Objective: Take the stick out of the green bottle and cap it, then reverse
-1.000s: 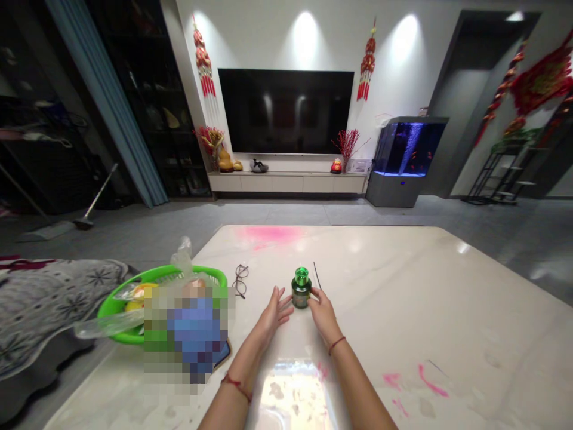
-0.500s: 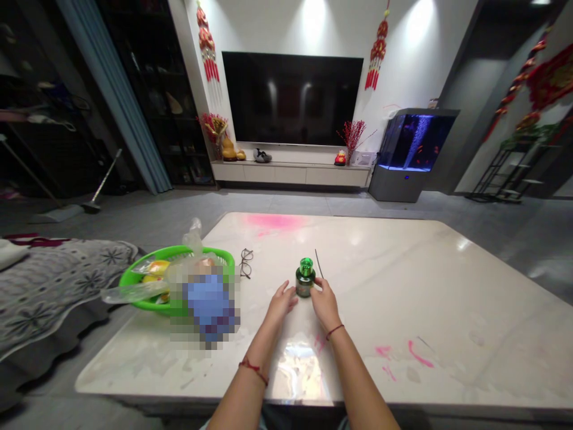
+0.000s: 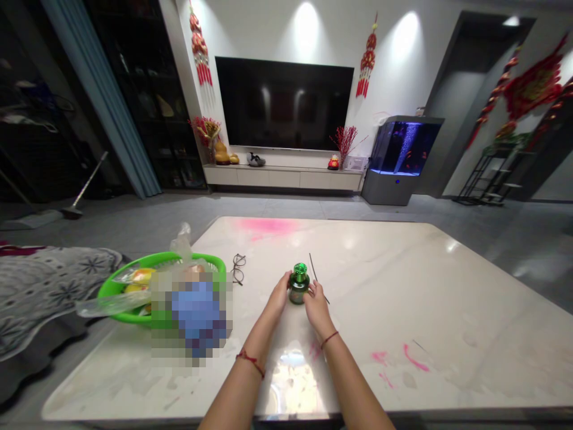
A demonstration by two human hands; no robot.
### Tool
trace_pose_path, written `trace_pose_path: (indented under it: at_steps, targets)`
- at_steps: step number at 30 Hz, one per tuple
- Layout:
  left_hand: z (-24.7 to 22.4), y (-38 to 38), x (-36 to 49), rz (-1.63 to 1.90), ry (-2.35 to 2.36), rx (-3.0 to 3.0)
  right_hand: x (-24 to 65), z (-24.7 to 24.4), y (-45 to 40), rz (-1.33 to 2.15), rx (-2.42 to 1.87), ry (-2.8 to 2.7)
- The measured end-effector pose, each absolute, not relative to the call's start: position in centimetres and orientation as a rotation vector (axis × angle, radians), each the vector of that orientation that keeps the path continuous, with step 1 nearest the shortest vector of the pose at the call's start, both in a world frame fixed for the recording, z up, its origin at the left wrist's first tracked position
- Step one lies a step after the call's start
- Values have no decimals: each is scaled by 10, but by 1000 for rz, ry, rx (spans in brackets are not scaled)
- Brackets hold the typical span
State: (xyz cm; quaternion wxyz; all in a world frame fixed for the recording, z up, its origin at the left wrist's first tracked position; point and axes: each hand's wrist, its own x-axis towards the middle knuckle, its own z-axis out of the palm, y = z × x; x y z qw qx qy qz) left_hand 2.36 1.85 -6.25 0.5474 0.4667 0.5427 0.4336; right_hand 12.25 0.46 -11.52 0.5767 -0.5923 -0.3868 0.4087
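On the pale marble-look tabletop (image 3: 403, 286), a squat green glass bottle (image 3: 298, 292) stands upright in line with the person's forearms, its long axis vertical and its shiny green cap (image 3: 300, 269) on top. The left hand (image 3: 280, 294) and the right hand (image 3: 316, 303) reach in from the near edge and meet it from opposite sides, so the bottle sits between them. The left fingers (image 3: 286, 280) lie against its left flank, and the right fingers (image 3: 310, 290) wrap its lower right side. Neither hand is clearly nearer, since both touch the glass, though how firmly they press cannot be told. A thin black rod (image 3: 314, 272) lies on the table, slanting just behind and to the right of the bottle, and runs close past the right fingers. Farther left lie wire-rimmed eyeglasses (image 3: 239, 269) and a green plastic basket (image 3: 107, 294) holding yellow fruit in clear plastic, partly hidden by a pixelated blur (image 3: 192, 316). Pink stains (image 3: 414, 358) mark the table's right side.
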Motion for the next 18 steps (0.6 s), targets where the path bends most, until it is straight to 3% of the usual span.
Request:
trace_pose_path:
  at_steps: [18]
  targets:
    - [-54,-11,7,987,1301,1060,133,-104,2,1016,-1281,-1107]
